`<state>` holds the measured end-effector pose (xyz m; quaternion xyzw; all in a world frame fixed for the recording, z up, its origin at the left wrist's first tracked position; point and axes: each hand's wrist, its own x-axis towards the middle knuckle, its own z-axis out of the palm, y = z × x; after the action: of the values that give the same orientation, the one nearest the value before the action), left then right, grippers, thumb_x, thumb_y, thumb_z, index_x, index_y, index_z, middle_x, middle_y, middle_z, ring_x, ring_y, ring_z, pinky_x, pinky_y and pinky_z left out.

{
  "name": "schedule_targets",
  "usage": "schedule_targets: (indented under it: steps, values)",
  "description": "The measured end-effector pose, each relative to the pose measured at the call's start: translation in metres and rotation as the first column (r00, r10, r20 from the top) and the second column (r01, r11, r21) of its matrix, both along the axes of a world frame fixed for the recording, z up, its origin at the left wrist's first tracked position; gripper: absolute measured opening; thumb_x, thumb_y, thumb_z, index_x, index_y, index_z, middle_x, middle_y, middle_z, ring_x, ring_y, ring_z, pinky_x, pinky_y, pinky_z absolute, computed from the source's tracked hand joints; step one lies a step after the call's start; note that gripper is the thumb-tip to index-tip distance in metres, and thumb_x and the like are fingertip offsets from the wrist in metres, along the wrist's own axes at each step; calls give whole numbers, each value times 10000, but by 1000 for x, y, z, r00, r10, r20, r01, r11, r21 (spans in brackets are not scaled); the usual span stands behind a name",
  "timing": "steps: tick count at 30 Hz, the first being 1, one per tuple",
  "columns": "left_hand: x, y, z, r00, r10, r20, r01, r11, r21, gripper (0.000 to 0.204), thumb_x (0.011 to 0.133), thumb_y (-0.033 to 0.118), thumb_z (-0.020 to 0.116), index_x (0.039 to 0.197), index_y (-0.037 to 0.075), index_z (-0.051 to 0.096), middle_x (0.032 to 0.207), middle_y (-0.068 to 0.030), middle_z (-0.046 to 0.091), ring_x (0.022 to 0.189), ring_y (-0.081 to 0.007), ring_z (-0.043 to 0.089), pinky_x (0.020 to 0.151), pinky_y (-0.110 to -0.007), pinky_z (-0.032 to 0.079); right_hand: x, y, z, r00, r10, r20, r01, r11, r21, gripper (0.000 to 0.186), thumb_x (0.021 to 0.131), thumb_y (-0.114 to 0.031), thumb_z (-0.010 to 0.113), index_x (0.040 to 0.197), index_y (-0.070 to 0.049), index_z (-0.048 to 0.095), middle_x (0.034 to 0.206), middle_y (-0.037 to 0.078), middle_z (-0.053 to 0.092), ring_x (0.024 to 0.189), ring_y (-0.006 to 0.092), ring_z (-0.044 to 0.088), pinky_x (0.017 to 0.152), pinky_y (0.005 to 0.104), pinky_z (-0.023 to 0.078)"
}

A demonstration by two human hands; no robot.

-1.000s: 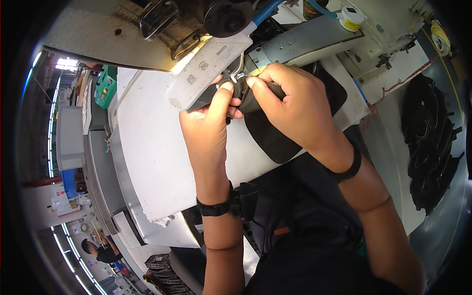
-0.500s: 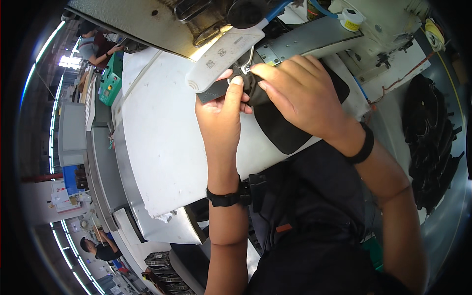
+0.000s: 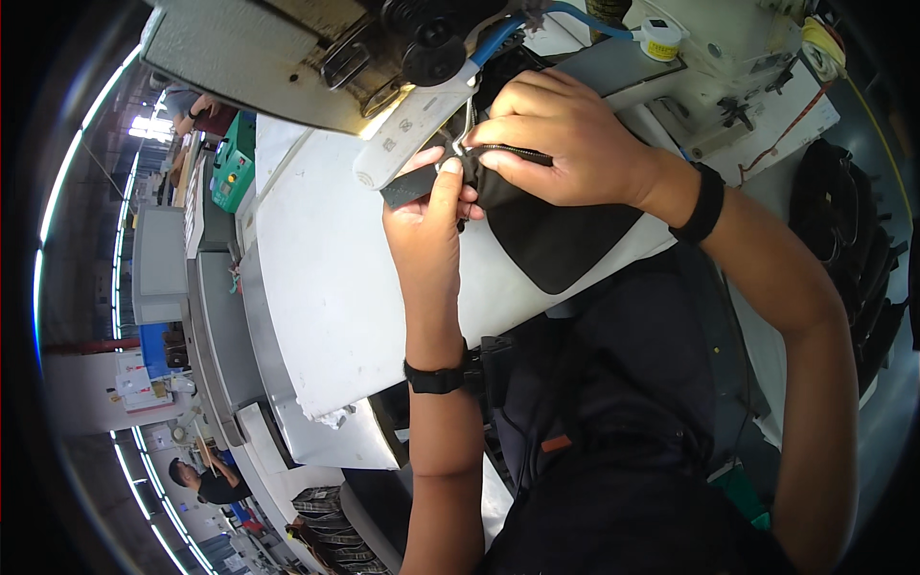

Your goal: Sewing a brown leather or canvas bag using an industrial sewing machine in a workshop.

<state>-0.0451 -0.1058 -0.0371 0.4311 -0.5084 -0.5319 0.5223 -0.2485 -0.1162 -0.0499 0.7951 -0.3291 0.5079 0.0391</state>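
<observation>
My left hand is closed, its thumb pressing down on a dark cloth piece beside a metal fitting of the sewing machine. A stiff dark flat strip sticks out to the left of that thumb. With thumb and fingertips pinched, my right hand holds a narrow black strip that looks like a zipper, just right of my left fingers. The cloth hangs below both hands over the white table. Where strip and cloth meet is partly hidden by my fingers.
A white rounded bar and a blue hose lie close above my hands. A small white pot stands at the far right. Dark garments hang at right. A green box and a person are at left.
My right hand has shifted up, and the narrow black strip now shows between its fingers. My left hand keeps its pinch. The whole view has tilted slightly.
</observation>
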Motion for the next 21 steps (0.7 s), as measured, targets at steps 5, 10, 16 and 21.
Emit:
schedule_targets:
  steps: [5,10,16,21]
  values:
    - [0,1,4,999,14,52,-16,999,28,332,991,93,703,1260,-36,558,893,-89,656,763,-148,645,617,-283,547,4,-6,5,995,-15,98,0,988,151,83,857,-173,683,879,-116,739,851,26,670,874,251,657,812,404,508]
    - [-1,3,4,1000,18,17,-19,999,38,361,973,72,721,1277,-46,565,921,-95,673,769,-130,665,645,-265,569,11,-6,10,993,-23,112,-6,968,249,51,850,-165,682,847,-123,713,792,-1,647,845,230,637,797,394,490]
    - [-1,6,-1,998,60,15,-61,998,28,395,957,80,744,1290,-37,566,915,-84,668,763,-125,653,648,-259,550,12,-7,12,996,-52,74,33,972,233,44,833,-170,703,824,-135,678,774,-21,642,820,220,627,767,380,467]
    - [8,4,19,968,-41,248,53,998,-43,389,932,79,768,1264,-21,592,981,-62,667,785,-109,641,671,-258,552,12,-5,11,990,-89,105,61,968,245,39,835,-174,688,812,-142,690,824,-2,671,871,239,641,794,406,483]
